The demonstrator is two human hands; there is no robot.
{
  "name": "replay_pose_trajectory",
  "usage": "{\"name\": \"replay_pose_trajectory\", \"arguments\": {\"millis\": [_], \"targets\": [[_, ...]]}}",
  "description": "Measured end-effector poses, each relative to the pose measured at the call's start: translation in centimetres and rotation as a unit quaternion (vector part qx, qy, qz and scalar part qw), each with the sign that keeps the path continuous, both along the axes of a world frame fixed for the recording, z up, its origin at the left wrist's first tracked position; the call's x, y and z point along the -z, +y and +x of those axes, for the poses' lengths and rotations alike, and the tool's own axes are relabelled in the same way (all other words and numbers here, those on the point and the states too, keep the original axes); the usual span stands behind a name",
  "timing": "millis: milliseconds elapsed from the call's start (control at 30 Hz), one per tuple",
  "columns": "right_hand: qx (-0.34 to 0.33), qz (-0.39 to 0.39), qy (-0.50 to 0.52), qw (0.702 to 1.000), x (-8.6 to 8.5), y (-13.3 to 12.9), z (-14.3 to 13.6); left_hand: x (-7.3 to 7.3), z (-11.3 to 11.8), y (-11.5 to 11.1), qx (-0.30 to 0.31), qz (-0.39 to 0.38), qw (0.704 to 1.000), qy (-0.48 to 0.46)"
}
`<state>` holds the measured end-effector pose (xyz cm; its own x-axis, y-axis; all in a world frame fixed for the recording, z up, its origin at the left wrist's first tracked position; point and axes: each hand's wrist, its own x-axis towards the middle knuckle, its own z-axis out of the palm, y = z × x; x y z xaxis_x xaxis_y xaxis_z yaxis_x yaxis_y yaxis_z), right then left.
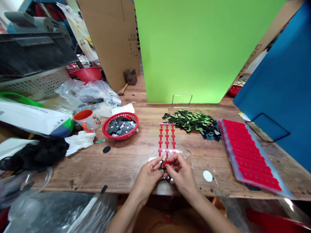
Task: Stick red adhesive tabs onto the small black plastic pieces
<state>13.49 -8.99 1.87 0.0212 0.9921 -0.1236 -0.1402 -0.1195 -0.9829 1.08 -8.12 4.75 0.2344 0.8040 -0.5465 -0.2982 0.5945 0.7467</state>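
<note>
Near the table's front edge, my left hand (151, 176) is closed on a small black piece (161, 166). My right hand (181, 171) pinches a small red piece (166, 162) right against the black one. The two pieces overlap or touch; fingertips hide part of both. Just beyond my hands lies a clear sheet with rows of red T-shaped pieces (167, 137). Behind it to the right is a heap of black and green pieces (194, 120). A red basket (120, 137) at the left holds flat black pieces.
A plastic tray (232, 168) with rows of red pieces lies at the right. An orange-rimmed mug (88, 120), white tissue (80, 142) and black cloth (46, 153) are at the left. A green panel (199, 48) stands at the back, a blue one (279, 84) at the right.
</note>
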Motion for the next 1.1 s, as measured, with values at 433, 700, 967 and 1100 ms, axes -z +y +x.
{"name": "replay_pose_trajectory", "arguments": {"millis": [433,700,967,1100], "targets": [[-0.006,0.000,-0.022,1.000,0.01,-0.07,0.01,0.03,0.04,-0.03,-0.004,-0.008,1.000,-0.013],[-0.002,0.001,-0.048,0.999,-0.31,-0.19,0.01,0.32,-0.02,-0.14,0.004,-0.004,1.000,-0.021],[-0.011,0.006,-0.029,0.999,-0.54,-0.55,-0.14,0.42,0.11,-0.11,0.002,0.030,0.999,0.012],[-0.016,0.034,-0.060,0.998,-0.92,-0.92,-0.07,0.73,0.11,-0.15,-0.010,0.045,0.998,0.031]]}}
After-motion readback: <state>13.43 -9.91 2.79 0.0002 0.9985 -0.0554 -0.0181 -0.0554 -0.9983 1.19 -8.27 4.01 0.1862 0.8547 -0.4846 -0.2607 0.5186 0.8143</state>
